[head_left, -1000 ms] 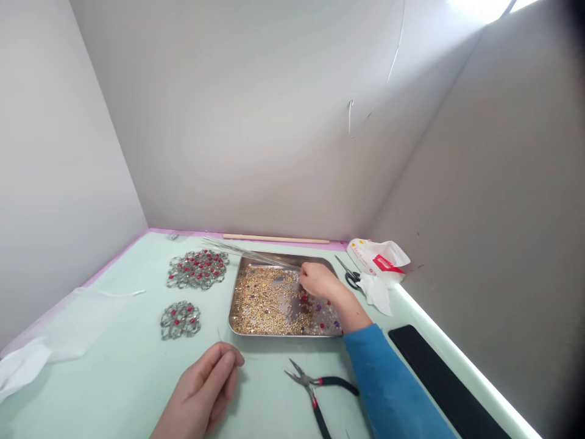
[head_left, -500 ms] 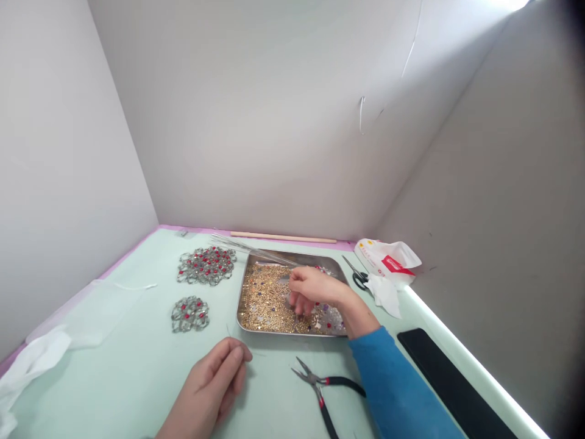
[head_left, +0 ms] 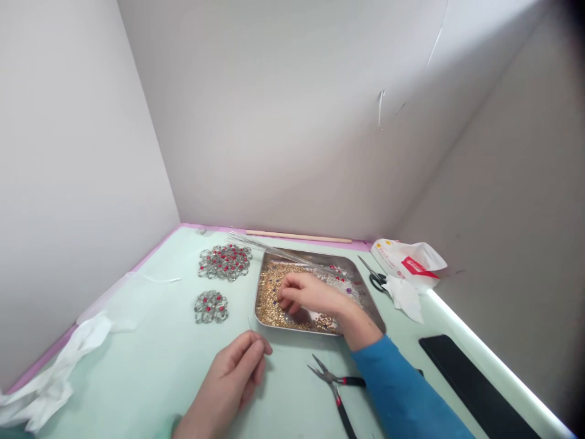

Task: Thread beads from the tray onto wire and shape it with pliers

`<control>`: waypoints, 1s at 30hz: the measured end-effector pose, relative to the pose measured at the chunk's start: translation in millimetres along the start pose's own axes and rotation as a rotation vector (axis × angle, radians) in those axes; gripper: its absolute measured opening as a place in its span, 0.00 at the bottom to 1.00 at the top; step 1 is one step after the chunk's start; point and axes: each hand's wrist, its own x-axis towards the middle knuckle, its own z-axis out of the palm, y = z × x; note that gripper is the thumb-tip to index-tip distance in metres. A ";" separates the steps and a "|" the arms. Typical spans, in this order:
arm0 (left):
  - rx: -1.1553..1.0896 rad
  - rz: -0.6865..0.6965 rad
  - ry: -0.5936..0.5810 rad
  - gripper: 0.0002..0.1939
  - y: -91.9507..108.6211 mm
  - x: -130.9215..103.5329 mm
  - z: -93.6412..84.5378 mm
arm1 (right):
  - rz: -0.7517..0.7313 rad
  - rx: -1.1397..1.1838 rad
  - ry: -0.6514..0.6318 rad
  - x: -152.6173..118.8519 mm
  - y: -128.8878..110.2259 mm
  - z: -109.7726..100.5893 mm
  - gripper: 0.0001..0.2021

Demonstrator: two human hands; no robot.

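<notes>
My left hand (head_left: 242, 372) is closed in a pinch above the table, in front of the tray. A thin wire (head_left: 250, 323) sticks up from its fingertips. My right hand (head_left: 306, 296) reaches into the metal tray (head_left: 379, 314), its fingers curled down at the gold beads (head_left: 269, 308). Whether a bead is between those fingertips is hidden. Clear beads with some red and purple ones (head_left: 348, 291) lie in the tray's right part. Pliers (head_left: 329, 378) with black and red handles rest, jaws apart, below my right forearm.
Two wire-and-red-bead pieces, a larger one (head_left: 225, 262) and a smaller one (head_left: 211, 306), lie left of the tray. Long wires (head_left: 256, 242) lean over its back edge. A wooden stick (head_left: 299, 236), scissors (head_left: 377, 279), a white packet (head_left: 406, 259) and a black strip (head_left: 470, 378) lie around.
My right hand has moved left across the tray, deeper into the gold beads. The whole view has shifted, so things sit further right. My left hand keeps its pinch.
</notes>
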 end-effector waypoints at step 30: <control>-0.089 0.162 0.000 0.16 -3.0 -1.7 1.2 | -0.226 0.635 0.234 -50.6 -35.3 73.6 0.12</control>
